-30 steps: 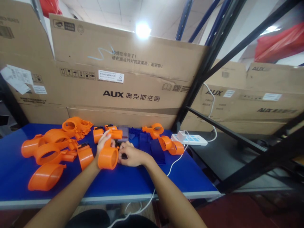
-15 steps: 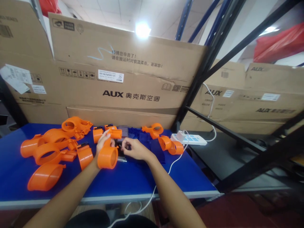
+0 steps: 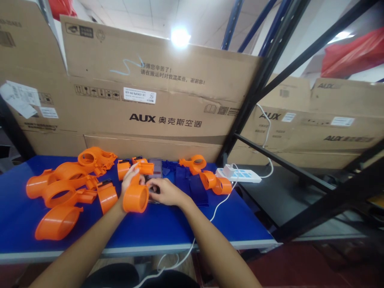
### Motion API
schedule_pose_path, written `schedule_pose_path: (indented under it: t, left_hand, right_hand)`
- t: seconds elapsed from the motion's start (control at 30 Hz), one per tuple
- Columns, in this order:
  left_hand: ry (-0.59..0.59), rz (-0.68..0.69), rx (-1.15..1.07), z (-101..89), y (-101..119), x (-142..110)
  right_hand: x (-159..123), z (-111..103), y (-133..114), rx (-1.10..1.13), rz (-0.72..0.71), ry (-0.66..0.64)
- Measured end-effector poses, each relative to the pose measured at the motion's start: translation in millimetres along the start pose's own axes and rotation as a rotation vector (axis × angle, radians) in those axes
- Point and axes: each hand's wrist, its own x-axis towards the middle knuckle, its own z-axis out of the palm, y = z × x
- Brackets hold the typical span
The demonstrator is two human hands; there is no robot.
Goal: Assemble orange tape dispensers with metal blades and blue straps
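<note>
My left hand (image 3: 129, 180) is wrapped round an orange plastic tape dispenser (image 3: 135, 199), holding it above the blue table with its wide ring toward me. A narrower arm of the dispenser points to the right past my fingers. Close against the ring's right side is my right hand (image 3: 164, 191), its fingers curled and pinched together. Whatever those fingertips hold, if anything, is hidden. Behind the hands lie a dark flat case (image 3: 156, 169) and dark blue flat pieces (image 3: 195, 190).
Several more orange dispensers (image 3: 58, 223) crowd the left of the blue table (image 3: 156, 236). A few orange ones (image 3: 198, 163) lie at the back right, near a white power strip (image 3: 250, 176) with its cable. Cardboard (image 3: 168, 100) walls off the back; a black rack post (image 3: 240, 128) rises at right.
My right hand has moved slightly left and down, its fingertips now up against the ring of the dispenser. My left hand and the dispenser have stayed almost still.
</note>
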Motion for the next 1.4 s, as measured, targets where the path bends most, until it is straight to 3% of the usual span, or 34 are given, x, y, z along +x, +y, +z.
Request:
schedule_pose_path:
  t: [0.2,0.43,0.57,0.77,0.87,1.13,1.4]
  left_hand:
    - [-0.020,0.007,0.014,-0.9,0.6,-0.6]
    - [0.007,0.059,0.065,-9.0,-4.6,5.2]
    - [0.025,0.124,0.146,-4.9,-14.6,9.0]
    - [-0.014,0.153,0.225,26.3,-26.7,27.6]
    - [-0.008,0.158,0.211,31.4,-28.8,38.1]
    - [0.049,0.174,0.228,8.3,-35.2,36.9]
    - [0.084,0.150,0.247,5.4,-38.9,37.3]
  right_hand:
    - [-0.6,2.6,3.0,0.152,0.026,0.071]
    - [-1.3,-4.8,10.7,0.122,0.077,0.180]
    - [-1.3,-17.6,23.2,0.120,0.131,0.396]
    - [-0.1,-30.1,40.6,0.328,0.214,0.760]
    - [0.0,-32.6,44.1,0.373,0.224,0.871]
    - [2.7,-26.2,39.5,0.440,0.153,0.771]
    - [-0.2,-29.0,35.2,0.446,0.178,0.770]
